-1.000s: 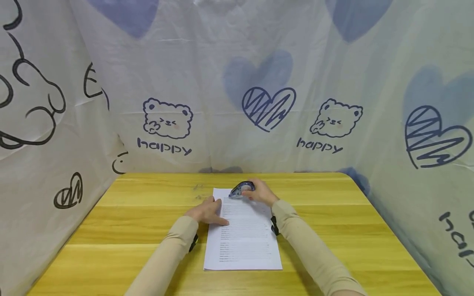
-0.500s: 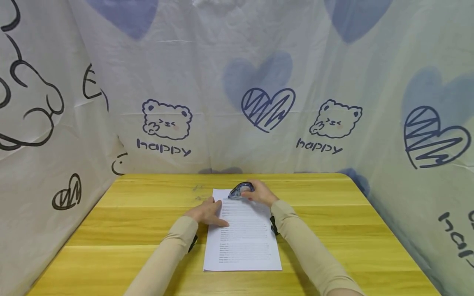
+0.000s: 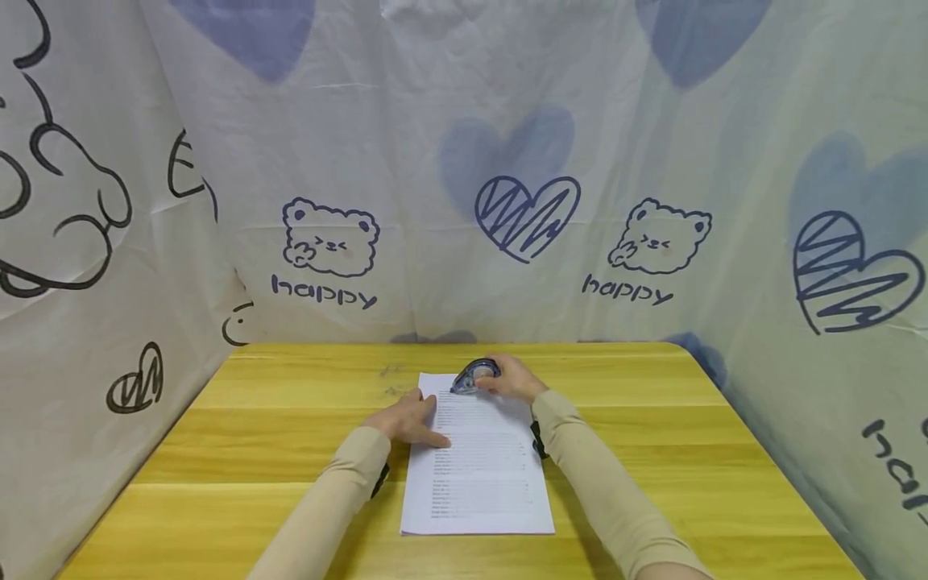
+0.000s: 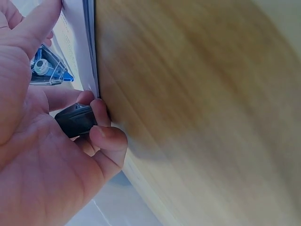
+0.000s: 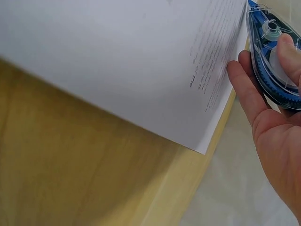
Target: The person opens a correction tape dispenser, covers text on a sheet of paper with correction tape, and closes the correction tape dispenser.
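Note:
A correction tape [image 3: 476, 376] with a clear, blue-tinted case is gripped in my right hand [image 3: 511, 378]. Its tip points down and left at the first printed lines of the paper stack [image 3: 486, 483]; whether it touches the sheet I cannot tell. In the right wrist view my thumb [image 5: 290, 59] lies on the side of the case. My left hand [image 3: 408, 419] rests on the stack's left edge, thumb and forefinger spread over the print. The left wrist view shows its curled lower fingers holding a small black cap-like piece [image 4: 76, 120].
The stack lies on a yellow wood-grain table [image 3: 275, 435], whose far edge is just beyond the paper. A white cloth [image 3: 435, 266] printed with hearts and bears hangs behind and on both sides. A black band [image 3: 538, 440] is at my right wrist.
The correction tape has tilted a little, its tip a bit lower on the sheet. Both hands stay in nearly the same places; the whole head view has shifted slightly.

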Action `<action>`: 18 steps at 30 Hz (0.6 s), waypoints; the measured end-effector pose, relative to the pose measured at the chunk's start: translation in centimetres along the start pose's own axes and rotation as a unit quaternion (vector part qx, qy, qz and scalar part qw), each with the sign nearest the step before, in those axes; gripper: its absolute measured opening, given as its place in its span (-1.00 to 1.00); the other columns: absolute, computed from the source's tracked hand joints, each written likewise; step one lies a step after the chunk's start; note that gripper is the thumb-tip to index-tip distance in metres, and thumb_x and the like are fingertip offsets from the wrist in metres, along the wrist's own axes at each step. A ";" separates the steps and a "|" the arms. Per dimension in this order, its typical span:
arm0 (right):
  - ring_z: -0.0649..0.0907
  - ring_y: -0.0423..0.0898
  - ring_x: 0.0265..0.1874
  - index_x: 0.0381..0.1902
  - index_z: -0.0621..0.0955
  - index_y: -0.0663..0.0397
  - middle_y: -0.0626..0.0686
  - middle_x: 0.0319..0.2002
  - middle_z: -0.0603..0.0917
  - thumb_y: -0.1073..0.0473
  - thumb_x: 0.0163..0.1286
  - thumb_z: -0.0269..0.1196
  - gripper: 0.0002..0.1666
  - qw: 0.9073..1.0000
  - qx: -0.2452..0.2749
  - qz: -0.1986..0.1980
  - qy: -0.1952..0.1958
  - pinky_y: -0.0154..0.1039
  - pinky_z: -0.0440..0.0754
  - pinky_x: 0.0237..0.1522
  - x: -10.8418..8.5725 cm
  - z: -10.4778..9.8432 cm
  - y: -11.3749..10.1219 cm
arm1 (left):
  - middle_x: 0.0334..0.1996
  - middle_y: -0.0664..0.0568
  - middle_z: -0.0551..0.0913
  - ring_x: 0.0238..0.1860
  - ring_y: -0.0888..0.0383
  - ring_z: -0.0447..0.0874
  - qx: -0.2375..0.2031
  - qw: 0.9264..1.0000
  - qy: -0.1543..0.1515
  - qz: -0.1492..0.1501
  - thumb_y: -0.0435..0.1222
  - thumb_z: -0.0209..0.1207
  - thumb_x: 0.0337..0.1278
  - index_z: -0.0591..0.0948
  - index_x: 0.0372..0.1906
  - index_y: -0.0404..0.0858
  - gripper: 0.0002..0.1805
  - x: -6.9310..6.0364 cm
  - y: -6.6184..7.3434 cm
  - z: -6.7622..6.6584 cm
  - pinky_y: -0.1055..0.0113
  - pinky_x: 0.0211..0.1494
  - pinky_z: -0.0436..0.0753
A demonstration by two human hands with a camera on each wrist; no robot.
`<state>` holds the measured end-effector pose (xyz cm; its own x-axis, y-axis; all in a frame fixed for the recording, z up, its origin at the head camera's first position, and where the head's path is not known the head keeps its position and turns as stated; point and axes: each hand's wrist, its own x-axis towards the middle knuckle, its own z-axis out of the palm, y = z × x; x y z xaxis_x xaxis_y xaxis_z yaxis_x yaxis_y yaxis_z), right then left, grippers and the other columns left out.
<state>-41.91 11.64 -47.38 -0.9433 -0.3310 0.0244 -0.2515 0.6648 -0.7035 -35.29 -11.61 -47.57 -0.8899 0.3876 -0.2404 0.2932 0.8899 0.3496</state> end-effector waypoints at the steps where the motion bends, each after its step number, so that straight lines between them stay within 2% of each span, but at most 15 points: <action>1: 0.65 -0.05 -0.13 0.22 0.54 0.14 0.13 -0.02 0.68 0.08 0.33 0.34 -0.46 1.000 -0.001 -0.002 -0.002 -0.07 0.60 0.04 0.0 0.0 0.1 | 0.45 -0.41 0.13 0.46 -0.23 0.16 0.001 1.000 0.001 -0.001 0.18 0.35 -0.01 0.18 0.49 -0.38 0.11 0.0 0.1 0.1 -0.04 0.50 0.23; 8: 0.63 -0.01 -0.04 0.30 0.48 0.16 0.17 0.07 0.64 0.08 0.35 0.32 -0.39 1.000 0.009 0.001 -0.004 -0.03 0.57 0.10 0.0 0.0 -0.2 | 0.43 -0.39 0.17 0.42 -0.21 0.23 0.005 1.000 0.001 -0.007 0.17 0.35 -0.01 0.18 0.49 -0.36 0.10 -0.3 0.4 -0.2 -0.04 0.48 0.27; 15: 0.61 -0.01 -0.04 0.28 0.49 0.17 0.16 0.05 0.64 0.09 0.35 0.32 -0.41 1.000 0.001 0.003 -0.008 -0.03 0.56 0.12 0.0 0.1 -0.2 | 0.44 -0.38 0.16 0.44 -0.21 0.21 0.002 1.000 -0.004 -0.012 0.18 0.36 -0.01 0.18 0.49 -0.35 0.10 -0.4 0.4 0.0 -0.04 0.48 0.26; 18: 0.60 0.03 0.02 0.30 0.47 0.19 0.19 0.09 0.63 0.08 0.35 0.32 -0.37 1.000 -0.010 0.005 -0.010 0.00 0.53 0.18 0.0 0.1 -0.3 | 0.44 -0.38 0.16 0.44 -0.21 0.21 0.002 1.000 -0.004 -0.012 0.18 0.35 -0.01 0.18 0.50 -0.34 0.10 -0.4 0.4 0.0 -0.05 0.48 0.26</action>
<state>-41.75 11.36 -47.24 -0.9417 -0.3364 0.0031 -0.2458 0.6817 -0.6891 -34.85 -11.39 -47.39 -0.8937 0.3685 -0.2559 0.2738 0.8999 0.3395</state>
